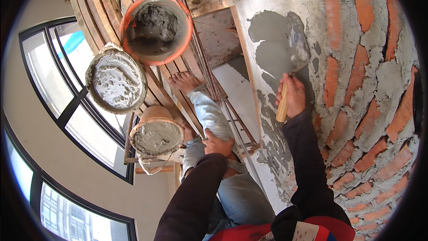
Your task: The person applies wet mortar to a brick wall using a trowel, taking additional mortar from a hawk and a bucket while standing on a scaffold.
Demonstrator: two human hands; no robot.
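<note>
My right hand [293,96] is closed round the wooden handle of a trowel [282,103]. The trowel's metal blade lies against the wall, on a patch of wet grey mortar [273,40], with some mortar smeared over it. Lower down, my left hand [218,144] rests on my bent leg, its fingers curled against the pale blue trouser leg [213,116]. Left of my legs stand an orange bucket [187,47] of grey mortar, a crusted bucket [90,82] holding wet, pale slurry, and a smaller bucket [154,114] with mortar.
My bare feet [183,81] stand on a scaffold of wooden planks [91,9]. Thin metal rods [203,58] run beside the planks, with a gap below. Exposed red brickwork [359,78] fills the right side. Black-framed windows [84,91] line the left wall.
</note>
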